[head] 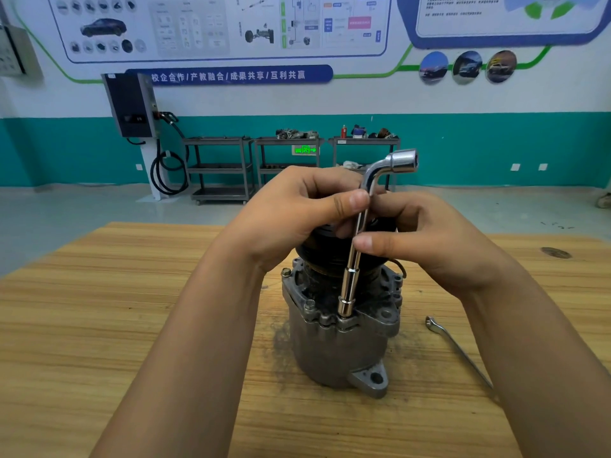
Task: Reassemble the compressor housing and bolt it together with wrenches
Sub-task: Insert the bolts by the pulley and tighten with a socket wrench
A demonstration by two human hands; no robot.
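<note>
At the middle of the wooden tabletop (132, 292) the compressor housing (334, 352) stands upright, with its black pulley (309, 251) on top and a mounting ear (373, 380) toward the camera. An L-shaped socket wrench (350, 279) stands nearly vertical, its lower socket seated over a bolt at the near edge of the flange. Two more bolt heads (310, 304) show to the left on the same flange. Both hands grasp the wrench shaft. The left hand (297, 209) pinches it high, just under the bend, and the right hand (439, 246) pinches it lower, fingers (373, 242) curled round the steel. A flat spanner (459, 352) lies on the tabletop to the right, apart from the housing.

The step looks like running a flange bolt down. The housing is cast metal — likely heavy and rigid, stable on its base, yet tall enough to tip if levered sideways. Its grimy surface may be slippery, so the body below the flange seems the best place to steady it. The chromed wrench is stiff and smooth — the short bent arm offers the surer grip for torque.
</note>
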